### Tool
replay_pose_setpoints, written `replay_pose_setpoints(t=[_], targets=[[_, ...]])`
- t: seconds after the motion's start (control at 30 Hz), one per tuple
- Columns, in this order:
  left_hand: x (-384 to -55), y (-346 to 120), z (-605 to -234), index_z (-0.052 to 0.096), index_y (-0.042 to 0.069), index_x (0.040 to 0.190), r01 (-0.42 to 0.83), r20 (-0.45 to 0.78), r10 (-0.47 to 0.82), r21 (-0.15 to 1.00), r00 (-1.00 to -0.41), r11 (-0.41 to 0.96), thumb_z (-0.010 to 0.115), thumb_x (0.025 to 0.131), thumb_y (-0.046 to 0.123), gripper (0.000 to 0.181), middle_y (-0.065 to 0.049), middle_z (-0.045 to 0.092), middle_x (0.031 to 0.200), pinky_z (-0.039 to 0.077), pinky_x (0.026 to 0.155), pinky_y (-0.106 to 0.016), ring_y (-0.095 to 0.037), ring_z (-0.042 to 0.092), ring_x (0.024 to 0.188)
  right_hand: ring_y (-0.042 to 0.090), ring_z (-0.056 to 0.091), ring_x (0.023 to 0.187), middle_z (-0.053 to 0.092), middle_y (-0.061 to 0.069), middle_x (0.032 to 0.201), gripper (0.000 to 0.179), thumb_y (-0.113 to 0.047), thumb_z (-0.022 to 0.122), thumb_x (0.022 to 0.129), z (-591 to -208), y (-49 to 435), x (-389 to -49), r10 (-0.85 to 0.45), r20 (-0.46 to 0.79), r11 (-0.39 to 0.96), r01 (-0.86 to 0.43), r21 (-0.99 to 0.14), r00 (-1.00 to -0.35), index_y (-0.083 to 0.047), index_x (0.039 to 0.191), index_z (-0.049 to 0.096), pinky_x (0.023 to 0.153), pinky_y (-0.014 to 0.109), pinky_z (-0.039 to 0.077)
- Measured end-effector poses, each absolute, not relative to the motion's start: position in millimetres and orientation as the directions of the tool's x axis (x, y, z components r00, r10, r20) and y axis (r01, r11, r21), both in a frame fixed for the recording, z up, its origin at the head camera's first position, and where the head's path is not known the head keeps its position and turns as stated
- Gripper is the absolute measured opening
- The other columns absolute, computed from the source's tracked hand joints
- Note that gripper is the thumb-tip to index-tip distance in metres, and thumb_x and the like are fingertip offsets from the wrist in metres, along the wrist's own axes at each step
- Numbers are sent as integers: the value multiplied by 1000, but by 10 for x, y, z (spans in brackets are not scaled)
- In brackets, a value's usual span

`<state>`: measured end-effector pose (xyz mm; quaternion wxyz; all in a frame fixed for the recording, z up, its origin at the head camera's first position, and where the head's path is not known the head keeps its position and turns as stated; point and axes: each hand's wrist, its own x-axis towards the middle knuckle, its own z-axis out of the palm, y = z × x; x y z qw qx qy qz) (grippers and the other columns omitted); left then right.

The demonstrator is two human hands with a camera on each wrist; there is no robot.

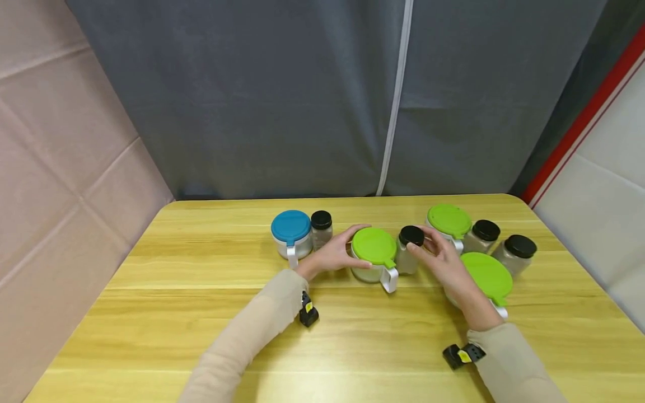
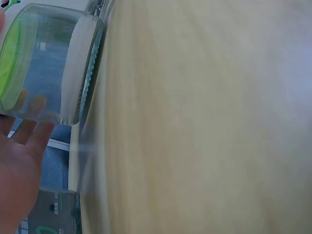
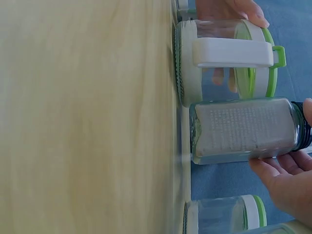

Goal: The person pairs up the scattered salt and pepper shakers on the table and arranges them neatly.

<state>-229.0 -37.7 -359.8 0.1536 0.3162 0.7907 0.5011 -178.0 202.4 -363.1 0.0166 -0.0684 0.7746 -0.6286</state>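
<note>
My left hand (image 1: 327,258) grips a clear jar with a green lid and white handle (image 1: 374,246), thumb on the near side and fingers round the far side. In the left wrist view, the fingers of that hand (image 2: 22,170) show behind the glass. Just to its right stands a square glass spice jar with a black lid (image 1: 406,261). My right hand (image 1: 448,267) holds this spice jar near its top, between thumb and fingers. White contents fill much of the spice jar (image 3: 243,129) in the right wrist view, where it stands close beside the green-lidded jar (image 3: 233,52).
On the left are a blue-lidded jar (image 1: 291,226) and another black-lidded spice jar (image 1: 321,221). To the right stand two green-lidded jars, one behind (image 1: 448,219) and one in front (image 1: 486,277), with two black-lidded jars (image 1: 486,230) beside them. A grey curtain (image 1: 252,112) hangs behind the wooden table (image 1: 201,268).
</note>
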Motion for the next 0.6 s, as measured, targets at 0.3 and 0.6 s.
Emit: replay_pose_setpoints(t=[0.3, 0.6], targets=[[-2418, -275, -3724, 21, 7, 136, 326, 90, 627, 906, -774, 272, 74, 71, 13, 83, -10, 40, 130, 28, 97, -34, -16, 41, 113, 27, 22, 127, 26, 17, 138, 73, -32, 58, 85, -3616, 2085, -1834, -99, 41, 186, -59, -981, -994, -2, 139, 19, 100, 43, 21], [-2606, -186, -3970, 25, 19, 130, 299, 98, 557, 911, -825, 283, 78, 68, 19, 82, -2, 42, 129, 24, 99, -35, -11, 40, 112, 26, 23, 126, 26, 17, 138, 72, -31, 56, 86, -3628, 2131, -1891, -120, 43, 190, -66, -980, -992, -3, 139, 16, 100, 43, 22]])
